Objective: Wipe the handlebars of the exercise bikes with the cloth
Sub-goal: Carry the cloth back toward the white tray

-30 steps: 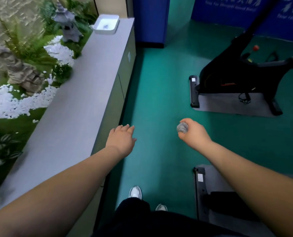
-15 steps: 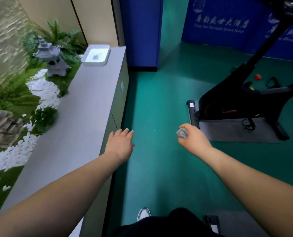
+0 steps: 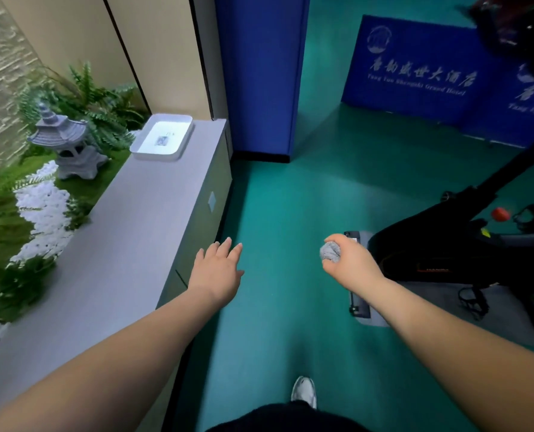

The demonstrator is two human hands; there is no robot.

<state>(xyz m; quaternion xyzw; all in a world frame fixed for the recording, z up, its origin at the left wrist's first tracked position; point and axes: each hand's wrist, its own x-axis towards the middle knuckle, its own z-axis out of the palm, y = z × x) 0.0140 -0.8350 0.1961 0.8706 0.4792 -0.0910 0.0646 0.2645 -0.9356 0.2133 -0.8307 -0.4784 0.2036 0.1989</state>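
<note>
Head view: the cloth (image 3: 330,252) is balled and clamped in the curled fingers of the right hand (image 3: 348,265), while the left hand (image 3: 217,269) is held forward, fingers straight and slightly apart. The approach step is judged in hand; the exercise bike (image 3: 465,247) is just right, its handlebars blurred at the top corner, so the cloth must be raised to them.

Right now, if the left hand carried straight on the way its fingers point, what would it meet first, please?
The left hand is open and its fingers point forward along the cabinet's front edge. The way looks free over the green floor as far as the blue partition, though depth is hard to judge.
</note>
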